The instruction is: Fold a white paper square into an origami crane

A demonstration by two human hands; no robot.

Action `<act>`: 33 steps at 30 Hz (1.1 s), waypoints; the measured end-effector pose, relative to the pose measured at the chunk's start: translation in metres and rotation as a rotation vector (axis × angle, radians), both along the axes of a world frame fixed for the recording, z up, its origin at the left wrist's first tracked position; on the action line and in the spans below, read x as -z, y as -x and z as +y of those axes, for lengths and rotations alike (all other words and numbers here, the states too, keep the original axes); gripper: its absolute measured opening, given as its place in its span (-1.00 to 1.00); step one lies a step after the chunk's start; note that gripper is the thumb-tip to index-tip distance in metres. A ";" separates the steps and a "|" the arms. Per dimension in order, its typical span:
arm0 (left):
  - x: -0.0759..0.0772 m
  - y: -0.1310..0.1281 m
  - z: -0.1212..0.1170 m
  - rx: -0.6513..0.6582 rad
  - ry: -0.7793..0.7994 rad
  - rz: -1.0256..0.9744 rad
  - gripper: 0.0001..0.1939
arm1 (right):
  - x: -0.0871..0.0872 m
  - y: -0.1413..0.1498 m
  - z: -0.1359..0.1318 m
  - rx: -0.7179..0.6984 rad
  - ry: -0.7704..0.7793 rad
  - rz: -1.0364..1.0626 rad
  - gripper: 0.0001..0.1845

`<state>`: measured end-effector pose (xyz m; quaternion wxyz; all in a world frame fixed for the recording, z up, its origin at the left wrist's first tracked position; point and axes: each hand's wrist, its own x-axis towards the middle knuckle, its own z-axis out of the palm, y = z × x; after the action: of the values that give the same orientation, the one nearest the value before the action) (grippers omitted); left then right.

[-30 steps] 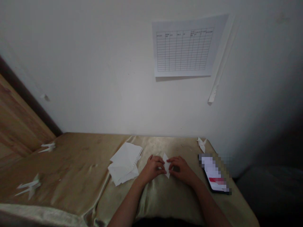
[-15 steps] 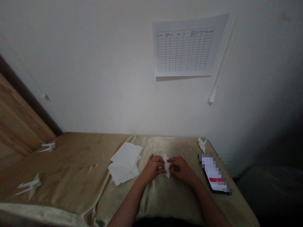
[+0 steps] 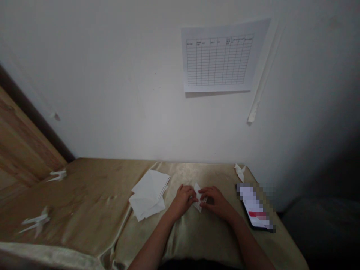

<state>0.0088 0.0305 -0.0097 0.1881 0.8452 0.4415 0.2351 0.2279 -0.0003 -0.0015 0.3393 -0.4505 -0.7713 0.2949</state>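
Folded paper [image 3: 198,194], pinched by both hands [image 3: 183,197], lies between sheets [image 3: 148,193] and phone [image 3: 253,204].

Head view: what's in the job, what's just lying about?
Job, likely:
small white folded paper diamond
left hand and right hand, at its edges

Lying about, apparently:
white paper sheets, possibly stock
black rectangular phone
three white folded paper figures
white gridded sheet on wall
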 end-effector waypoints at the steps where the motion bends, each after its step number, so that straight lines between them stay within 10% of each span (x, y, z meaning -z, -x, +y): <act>1: 0.000 -0.001 0.000 -0.008 0.004 -0.008 -0.94 | 0.001 0.000 0.000 0.002 0.007 0.006 -0.76; 33: 0.006 0.001 0.002 -0.033 -0.043 -0.080 -0.64 | 0.024 0.001 0.012 0.140 -0.092 -0.083 -0.66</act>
<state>0.0081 0.0327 -0.0157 0.1833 0.8316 0.4424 0.2812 0.2268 0.0120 -0.0252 0.3471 -0.4993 -0.7641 0.2155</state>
